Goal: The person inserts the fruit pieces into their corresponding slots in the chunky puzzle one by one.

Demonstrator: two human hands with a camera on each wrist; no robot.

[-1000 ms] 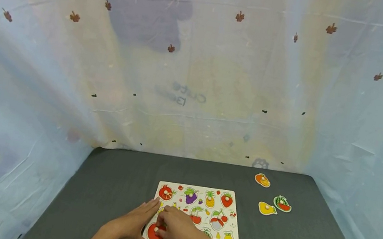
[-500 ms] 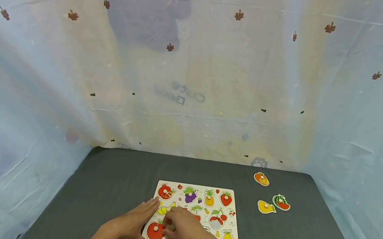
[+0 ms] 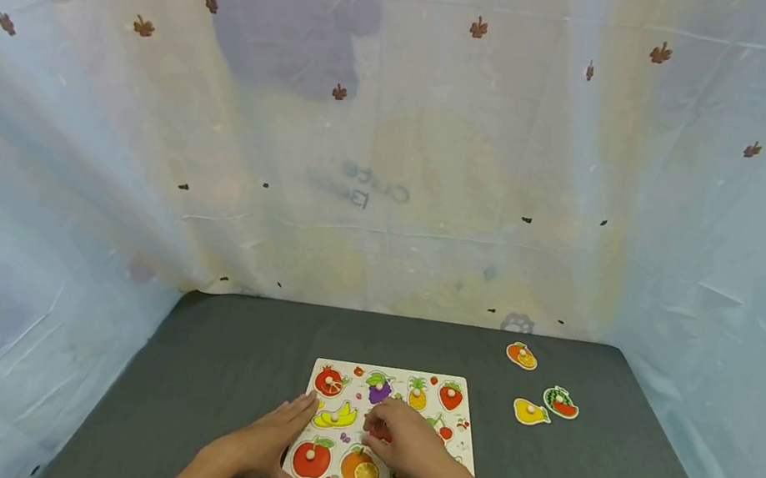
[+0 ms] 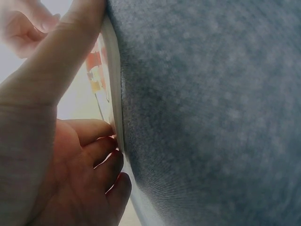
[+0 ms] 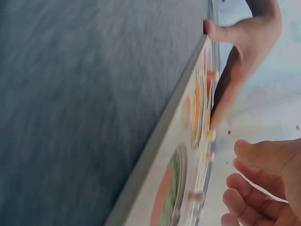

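Observation:
A white fruit puzzle board (image 3: 401,375) lies on the grey table. My left hand (image 3: 268,444) rests along its left edge, fingers extended and thumb near the front corner; the left wrist view shows the fingertips (image 4: 120,160) against the board's side. Over the middle of the board is my right hand (image 3: 406,442), partly covering the cherries. In the right wrist view its fingers are loosely bent with nothing between them, apart from the knobs. The knobbed apple piece (image 3: 311,459) and banana piece (image 3: 335,416) sit in the board. An orange picture without a knob (image 3: 360,467) shows beside the apple.
Loose knobbed pieces lie on the table to the right of the board: an orange (image 3: 521,355), a watermelon (image 3: 561,402) and a pear (image 3: 531,413). A patterned curtain (image 3: 398,148) hangs behind the table and along both sides.
My right hand has moved from the apple piece rightward and away from me to the board's middle, uncovering the bananas and orange picture. My left hand has stayed at the edge.

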